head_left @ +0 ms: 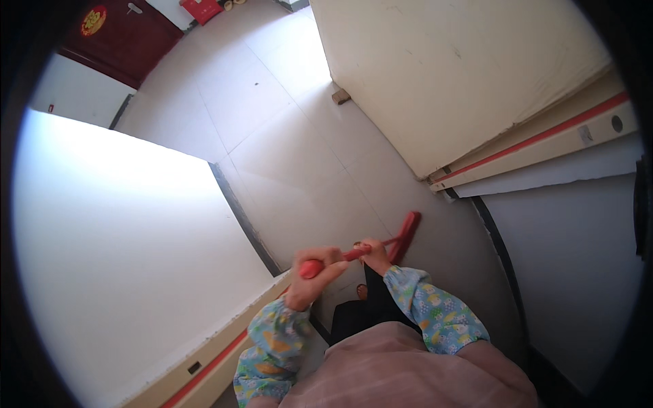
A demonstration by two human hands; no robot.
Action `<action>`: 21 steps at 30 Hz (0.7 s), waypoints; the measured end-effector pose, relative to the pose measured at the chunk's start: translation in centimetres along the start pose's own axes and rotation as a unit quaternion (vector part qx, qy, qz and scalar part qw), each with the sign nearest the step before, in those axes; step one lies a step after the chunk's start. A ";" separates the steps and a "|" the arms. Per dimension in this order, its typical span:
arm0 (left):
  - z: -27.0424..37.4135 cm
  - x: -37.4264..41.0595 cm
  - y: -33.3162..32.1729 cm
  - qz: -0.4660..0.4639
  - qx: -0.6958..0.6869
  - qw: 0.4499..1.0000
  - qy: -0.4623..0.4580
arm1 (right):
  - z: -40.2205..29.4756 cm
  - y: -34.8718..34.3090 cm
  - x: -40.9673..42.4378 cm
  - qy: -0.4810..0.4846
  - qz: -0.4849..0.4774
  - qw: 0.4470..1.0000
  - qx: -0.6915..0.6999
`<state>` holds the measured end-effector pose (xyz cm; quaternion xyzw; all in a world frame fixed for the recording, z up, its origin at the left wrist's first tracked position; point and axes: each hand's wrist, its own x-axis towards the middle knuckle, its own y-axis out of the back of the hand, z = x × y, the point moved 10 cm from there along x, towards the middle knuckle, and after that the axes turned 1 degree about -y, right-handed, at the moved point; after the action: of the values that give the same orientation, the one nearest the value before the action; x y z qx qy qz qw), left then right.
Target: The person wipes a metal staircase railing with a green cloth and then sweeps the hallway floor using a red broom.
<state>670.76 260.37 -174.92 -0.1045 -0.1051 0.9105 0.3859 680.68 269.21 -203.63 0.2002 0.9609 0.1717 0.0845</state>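
Observation:
Both my hands grip the red handle (353, 253) of a broom. My left hand (317, 278) wraps the top end, its rounded red tip showing between thumb and fingers. Lower on the shaft, my right hand (376, 256) is closed around it. The broom's red head (406, 236) is at the tiled floor to the right of my feet, slightly blurred; its bristles are hard to make out. Patterned blue sleeve covers (441, 312) are on both forearms.
I stand in a doorway; its frame (204, 368) runs along my left, and an open cream door (459, 76) stands at the right. A small brown block (341, 96) touches that door's foot. Across the tiled floor (285, 168) are a dark red door (122, 38) and a red box (201, 9).

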 end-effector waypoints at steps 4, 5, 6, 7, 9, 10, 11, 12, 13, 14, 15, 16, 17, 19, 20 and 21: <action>6.7 3.1 3.7 0.017 0.073 0.997 -0.028 | -5.6 -6.4 8.2 0.097 -0.008 0.995 0.016; 7.8 4.1 4.2 0.017 0.107 0.994 -0.021 | -7.2 -7.0 10.2 0.124 0.023 0.992 0.011; 8.7 4.9 4.7 0.006 0.140 0.990 -0.026 | -9.0 -7.6 11.6 0.151 0.051 0.987 0.007; 9.4 5.6 5.1 -0.004 0.171 0.985 -0.033 | -9.8 -8.7 13.4 0.139 0.042 0.989 0.036; 11.0 7.0 4.7 -0.001 0.231 0.972 -0.049 | -11.3 -10.4 16.3 0.115 0.024 0.989 0.094; 11.5 7.4 4.6 0.003 0.261 0.964 -0.056 | -12.2 -10.8 17.4 0.115 0.021 0.988 0.099; 11.6 7.6 4.6 0.005 0.268 0.962 -0.057 | -13.2 -11.1 18.5 0.115 0.019 0.988 0.104; 11.7 7.8 4.7 0.007 0.276 0.960 -0.057 | -13.8 -11.4 19.2 0.115 0.017 0.987 0.109; 11.8 8.0 4.7 0.008 0.283 0.957 -0.058 | -14.3 -11.6 19.7 0.107 0.009 0.986 0.130; 12.2 7.8 4.4 -0.003 0.294 0.953 -0.075 | -14.8 -11.7 20.2 0.100 0.001 0.984 0.151; 12.7 7.7 3.9 -0.006 0.289 0.953 -0.090 | -14.8 -11.3 20.6 0.089 -0.002 0.982 0.168; 13.2 7.0 3.7 0.000 0.283 0.954 -0.100 | -15.9 -10.8 20.1 0.101 -0.010 0.981 0.164; 13.9 6.2 3.4 0.005 0.276 0.955 -0.110 | -16.9 -10.1 19.5 0.114 -0.018 0.980 0.161; 16.5 4.1 2.1 0.028 0.198 0.966 -0.166 | -18.2 -7.8 17.5 0.135 -0.045 0.982 0.121; 17.5 2.8 1.4 0.037 0.155 0.969 -0.189 | -17.7 -6.9 15.9 0.179 -0.053 0.980 0.064; 18.1 1.5 1.5 0.050 0.113 0.969 -0.214 | -17.9 -5.8 14.1 0.191 -0.087 0.977 0.046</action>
<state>663.85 258.43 -158.15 0.1316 -0.0762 0.9358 0.3180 661.69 264.78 -190.48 0.0834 0.9799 0.1540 -0.0957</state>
